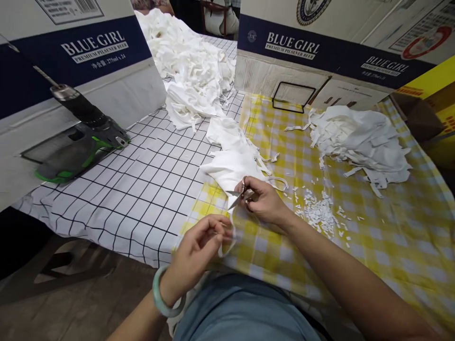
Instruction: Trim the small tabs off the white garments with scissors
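My right hand [261, 201] is closed round a small pair of scissors [236, 195], blades pointing left. My left hand [199, 248], with a pale green bangle on the wrist, pinches a thin white strip [230, 237] that loops down below the scissors. Just behind the hands lies a small stack of white cloth pieces [231, 156] on the seam between the two tablecloths. White snippets [320, 210] are scattered on the yellow checked cloth [391, 237] to the right of my right hand.
A large heap of white cloth [192, 61] runs along the back. Another white pile [359, 137] sits at right. A green and black power drill [80, 130] lies on the black-grid cloth [135, 194] at left. Blue Girl cardboard boxes [320, 47] wall both sides.
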A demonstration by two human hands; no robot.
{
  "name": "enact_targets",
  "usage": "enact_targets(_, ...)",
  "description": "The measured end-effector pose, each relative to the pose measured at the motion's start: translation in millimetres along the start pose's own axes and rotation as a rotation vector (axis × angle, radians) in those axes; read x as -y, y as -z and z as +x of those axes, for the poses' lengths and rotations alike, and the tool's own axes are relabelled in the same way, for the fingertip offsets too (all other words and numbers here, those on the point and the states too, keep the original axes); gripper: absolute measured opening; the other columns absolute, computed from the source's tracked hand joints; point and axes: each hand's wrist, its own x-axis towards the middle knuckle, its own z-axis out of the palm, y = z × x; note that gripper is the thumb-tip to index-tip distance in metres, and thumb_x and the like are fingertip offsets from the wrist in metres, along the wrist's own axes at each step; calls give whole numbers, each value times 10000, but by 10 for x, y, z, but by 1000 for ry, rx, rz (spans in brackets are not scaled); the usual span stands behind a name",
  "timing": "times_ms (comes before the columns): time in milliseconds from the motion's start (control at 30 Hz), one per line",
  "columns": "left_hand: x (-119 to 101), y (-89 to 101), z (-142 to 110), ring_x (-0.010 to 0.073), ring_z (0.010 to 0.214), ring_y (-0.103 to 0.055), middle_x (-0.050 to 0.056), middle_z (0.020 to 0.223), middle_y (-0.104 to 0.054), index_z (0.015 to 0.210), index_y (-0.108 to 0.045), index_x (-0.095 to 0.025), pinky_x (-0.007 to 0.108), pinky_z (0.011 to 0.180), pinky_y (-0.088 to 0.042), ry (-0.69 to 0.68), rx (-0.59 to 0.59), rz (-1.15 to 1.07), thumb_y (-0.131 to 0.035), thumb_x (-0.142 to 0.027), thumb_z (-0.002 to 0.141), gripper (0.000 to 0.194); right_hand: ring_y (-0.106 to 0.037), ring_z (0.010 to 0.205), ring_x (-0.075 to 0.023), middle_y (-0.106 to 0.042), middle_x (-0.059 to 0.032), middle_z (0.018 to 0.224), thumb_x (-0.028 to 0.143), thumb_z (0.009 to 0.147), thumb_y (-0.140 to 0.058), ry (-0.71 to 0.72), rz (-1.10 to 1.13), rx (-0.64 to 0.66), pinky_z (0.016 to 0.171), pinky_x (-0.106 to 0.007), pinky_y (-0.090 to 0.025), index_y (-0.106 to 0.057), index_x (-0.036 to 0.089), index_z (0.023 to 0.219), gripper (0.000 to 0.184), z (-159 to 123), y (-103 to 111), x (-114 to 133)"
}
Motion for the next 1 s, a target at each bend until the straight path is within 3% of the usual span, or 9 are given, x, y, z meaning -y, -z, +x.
enact_targets(67,26,-81,114,241,960,-653,110,1139,-636,1027,-605,-214,411,854,-533,160,76,-363,-443,-375,953,240,-576,748,-132,-611,13,837,92,675,-605,35,131,-46,703,-259,-487,-557,220,824,202,-10,-30,88)
enact_targets(133,3,-141,237,239,1007,-615,102,1087,-644,1035,-629,-196,402,923,-494,127,88,-484,-450,-406,952,288,-576,727,-133,-611,13,843,102,679,-637,59,210,-70,674,-261,-489,-547,228,811,203,-25,-63,199)
enact_targets(267,-152,-170,359,183,923,-577,56,930,-630,883,-653,-172,314,914,-455,6,88,-464,-625,-303,883,134,-575,705,-142,-617,-2,846,207,706,-703,46,229,-107,631,-268,-495,-543,233,812,194,-27,-87,329)
enact_targets(433,-255,-118,344,67,551,-438,3,712,-545,858,-641,-142,192,547,-377,208,137,-657,-634,-271,854,130,-583,808,-146,-609,-4,846,266,725,-755,67,228,-217,778,-292,-492,-552,215,817,229,-57,-70,258)
enact_targets(633,-283,-91,421,118,748,-549,52,792,-587,872,-706,-109,204,706,-464,265,158,-615,-670,-300,855,195,-582,788,-153,-601,-8,817,225,751,-733,16,141,-244,757,-288,-486,-585,202,826,168,-192,-92,146)
enact_targets(700,-290,-96,454,87,648,-516,44,790,-585,874,-701,-113,187,604,-434,331,203,-648,-702,-279,829,172,-583,793,-154,-608,-6,814,201,739,-733,20,125,-252,769,-285,-482,-591,205,817,162,-225,-73,143)
enact_targets(800,-288,-100,471,36,506,-325,-5,682,-498,880,-704,-120,154,457,-261,374,196,-616,-702,-315,830,202,-581,797,-157,-614,-7,811,206,724,-739,22,119,-275,776,-284,-476,-593,205,792,161,-251,-29,151)
enact_targets(900,-292,-114,458,66,553,-359,-16,656,-444,886,-732,-158,171,497,-313,207,108,-371,-653,-366,878,222,-589,789,-164,-624,-12,798,262,705,-776,-23,185,-300,781,-295,-481,-597,200,771,201,-275,-57,136)
enact_targets(1000,-300,-180,463,160,948,-540,59,931,-570,869,-758,-183,246,860,-440,-150,-30,-80,-644,-298,892,163,-580,738,-146,-618,5,753,327,659,-832,-142,396,-326,748,-276,-486,-588,196,738,288,-335,-223,82)
